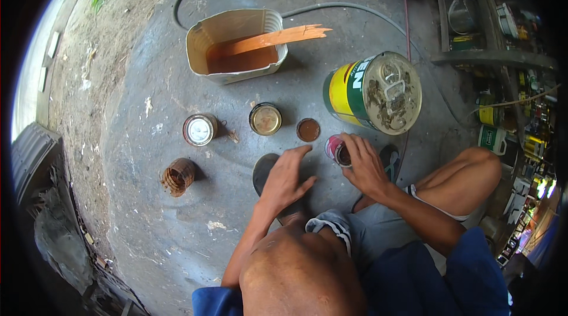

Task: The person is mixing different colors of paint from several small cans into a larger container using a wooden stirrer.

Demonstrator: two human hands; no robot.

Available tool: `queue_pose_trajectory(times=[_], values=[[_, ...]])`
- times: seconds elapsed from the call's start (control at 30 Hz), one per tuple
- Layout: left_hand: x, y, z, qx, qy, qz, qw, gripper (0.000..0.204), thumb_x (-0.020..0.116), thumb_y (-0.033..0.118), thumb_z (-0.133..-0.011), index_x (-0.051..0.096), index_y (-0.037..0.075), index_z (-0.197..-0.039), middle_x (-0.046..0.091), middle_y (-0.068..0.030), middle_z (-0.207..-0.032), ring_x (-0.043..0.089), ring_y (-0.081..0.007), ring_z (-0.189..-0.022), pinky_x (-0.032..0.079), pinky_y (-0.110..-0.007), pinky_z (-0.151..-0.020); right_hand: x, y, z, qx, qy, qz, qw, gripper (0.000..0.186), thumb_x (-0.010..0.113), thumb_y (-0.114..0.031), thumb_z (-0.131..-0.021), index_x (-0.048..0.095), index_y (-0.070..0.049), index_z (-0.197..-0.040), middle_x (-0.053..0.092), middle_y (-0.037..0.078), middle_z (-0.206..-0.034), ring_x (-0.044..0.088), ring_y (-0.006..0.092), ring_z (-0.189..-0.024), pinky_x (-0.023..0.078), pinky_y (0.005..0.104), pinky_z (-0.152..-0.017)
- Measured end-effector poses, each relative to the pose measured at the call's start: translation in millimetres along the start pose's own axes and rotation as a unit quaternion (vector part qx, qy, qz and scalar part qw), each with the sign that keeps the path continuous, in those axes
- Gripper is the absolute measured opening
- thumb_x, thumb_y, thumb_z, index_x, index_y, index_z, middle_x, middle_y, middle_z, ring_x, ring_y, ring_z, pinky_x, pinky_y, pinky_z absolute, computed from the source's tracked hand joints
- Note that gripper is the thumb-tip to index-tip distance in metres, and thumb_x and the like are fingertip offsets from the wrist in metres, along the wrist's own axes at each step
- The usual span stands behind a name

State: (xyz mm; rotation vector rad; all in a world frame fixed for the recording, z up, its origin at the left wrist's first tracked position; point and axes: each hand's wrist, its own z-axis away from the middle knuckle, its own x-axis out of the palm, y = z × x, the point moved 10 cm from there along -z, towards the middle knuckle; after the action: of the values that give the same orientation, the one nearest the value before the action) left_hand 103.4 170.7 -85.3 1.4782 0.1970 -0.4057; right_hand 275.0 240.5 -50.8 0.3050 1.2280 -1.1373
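Observation:
My right hand (364,165) is wrapped round a small can with a pink label (332,145). Its top is uncovered and the inside looks dark brown. My left hand (287,177) hovers above my sandal (264,169), fingers and thumb apart, holding nothing. Between the hands and a little farther off, a round lid coated in brown (308,130) lies on the floor. Farther left stand a small can with a gold-coloured top (265,119) and another with a silver top (200,129). Nearer, a brown-smeared can (178,176) stands at the left.
A cut-open rectangular container (197,50) holds brown liquid and a flat wooden stick (290,36). Right of it, a large yellow and green can (344,92) leans toward me. A grey hose (349,5) crosses behind. Crowded shelves (497,58) line the right side.

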Motion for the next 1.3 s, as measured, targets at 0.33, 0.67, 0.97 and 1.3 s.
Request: queue_pose_trajectory(times=[0.33, 0.67, 0.97, 1.3], values=[[-72, -29, 70, -0.021, 0.286, 0.352, 0.891, 0.064, 0.074, 0.017, -0.092, 0.052, 0.006, -0.151, 0.060, -0.0167, -0.151, 0.056, -0.0343, -0.142, 0.041, -0.051, -0.123, -45, -105, -19, -0.142, 0.108, -0.141, 0.974, 0.086, 0.083, -0.007, -0.070, 0.047, 0.003, -0.147, 0.059, 0.027, -0.140, 0.059, 0.0472, -0.123, 0.045, 0.0549, -0.109], [-159, -15, 118, 0.127, 0.351, 0.781, 0.500, 0.102, 0.047, 0.088, -0.097, 0.027, 0.027, -0.176, 0.009, -0.0142, -0.186, 0.008, -0.0373, -0.171, 0.006, -0.057, -0.139, 22, -205, -56, -0.291, 0.039, -0.177, 0.940, 0.086, 0.080, -0.007, -0.071, 0.046, 0.001, -0.150, 0.057, 0.024, -0.142, 0.057, 0.0435, -0.124, 0.044, 0.0539, -0.107], [-147, -44, 134, 0.088, 0.386, 0.771, 0.498, 0.101, 0.053, 0.084, -0.097, 0.029, 0.026, -0.175, 0.014, -0.0160, -0.185, 0.011, -0.0368, -0.171, 0.009, -0.057, -0.139, 44, -222, -84, -0.262, 0.024, -0.151, 0.953, 0.097, 0.091, -0.018, -0.078, 0.043, 0.001, -0.160, 0.053, 0.023, -0.149, 0.053, 0.0420, -0.133, 0.042, 0.0528, -0.116], [-119, -87, 173, 0.001, 0.435, 0.456, 0.776, 0.057, 0.075, 0.025, -0.094, 0.055, 0.005, -0.144, 0.063, -0.0120, -0.129, 0.062, -0.0284, -0.123, 0.049, -0.045, -0.110, 68, -215, -102, -0.243, -0.020, -0.196, 0.950, 0.097, 0.086, -0.011, -0.080, 0.038, 0.003, -0.163, 0.059, 0.027, -0.146, 0.057, 0.0461, -0.132, 0.048, 0.0513, -0.113]])
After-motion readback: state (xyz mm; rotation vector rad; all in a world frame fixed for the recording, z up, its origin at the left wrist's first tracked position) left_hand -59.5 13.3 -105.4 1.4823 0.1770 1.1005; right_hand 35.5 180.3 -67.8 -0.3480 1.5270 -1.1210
